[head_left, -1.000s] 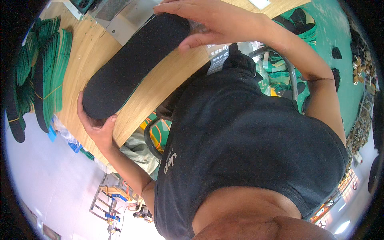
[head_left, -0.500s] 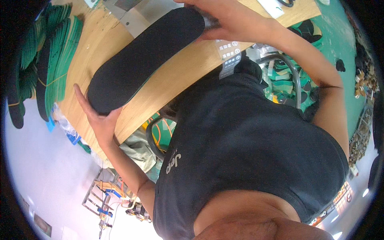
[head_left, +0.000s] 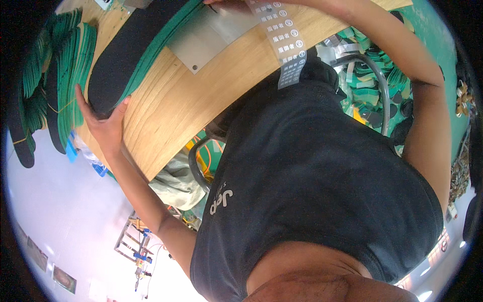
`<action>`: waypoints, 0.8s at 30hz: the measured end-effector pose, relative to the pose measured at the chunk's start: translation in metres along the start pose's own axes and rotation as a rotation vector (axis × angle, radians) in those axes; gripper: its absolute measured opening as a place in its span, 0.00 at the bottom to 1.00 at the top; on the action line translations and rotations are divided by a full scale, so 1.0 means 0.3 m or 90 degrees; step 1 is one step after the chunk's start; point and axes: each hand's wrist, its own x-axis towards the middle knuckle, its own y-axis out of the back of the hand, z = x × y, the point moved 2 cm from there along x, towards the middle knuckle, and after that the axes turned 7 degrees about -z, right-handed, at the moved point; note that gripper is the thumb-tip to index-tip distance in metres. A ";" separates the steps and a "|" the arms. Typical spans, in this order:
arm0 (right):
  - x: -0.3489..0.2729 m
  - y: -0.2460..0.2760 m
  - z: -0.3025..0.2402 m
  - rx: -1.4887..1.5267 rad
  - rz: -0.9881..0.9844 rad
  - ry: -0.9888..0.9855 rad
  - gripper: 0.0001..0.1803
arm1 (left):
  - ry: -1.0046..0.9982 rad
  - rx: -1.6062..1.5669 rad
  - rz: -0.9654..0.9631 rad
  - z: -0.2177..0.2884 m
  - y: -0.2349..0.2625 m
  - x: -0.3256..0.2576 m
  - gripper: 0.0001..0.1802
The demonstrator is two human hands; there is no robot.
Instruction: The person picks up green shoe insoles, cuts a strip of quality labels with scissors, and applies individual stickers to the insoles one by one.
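A long stack of shoe insoles (head_left: 118, 63), black on top with green layered edges, lies slanting over the wooden table. My left hand (head_left: 106, 128) is cupped round its near rounded end, thumb on the green side and fingers on the other. At the top edge of the picture my right hand (head_left: 239, 7) is mostly cut off; a fingertip reaches the stack's green side, and its grip is hidden. A clear strip of labels (head_left: 284, 38) with white print passes by that hand and hangs over the table's near edge. Under the right hand lies a grey metal plate (head_left: 201, 48).
The wooden table (head_left: 171, 110) curves across the upper left. More green and black insole bundles (head_left: 75, 75), tied with bands, stand at its left end. Loose insoles (head_left: 367, 90) fill the space at the right, behind a grey metal tube (head_left: 380, 83). Crumpled pale cloth (head_left: 178, 183) hangs below the table.
The insole stack has shifted up and left with my left hand, and its thick green side now shows. My right hand has moved up, partly out of view. More of the metal plate and label strip shows.
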 end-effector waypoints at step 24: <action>0.008 -0.008 0.019 0.038 -0.019 -0.107 0.22 | -0.062 0.024 0.009 -0.035 0.003 0.014 0.62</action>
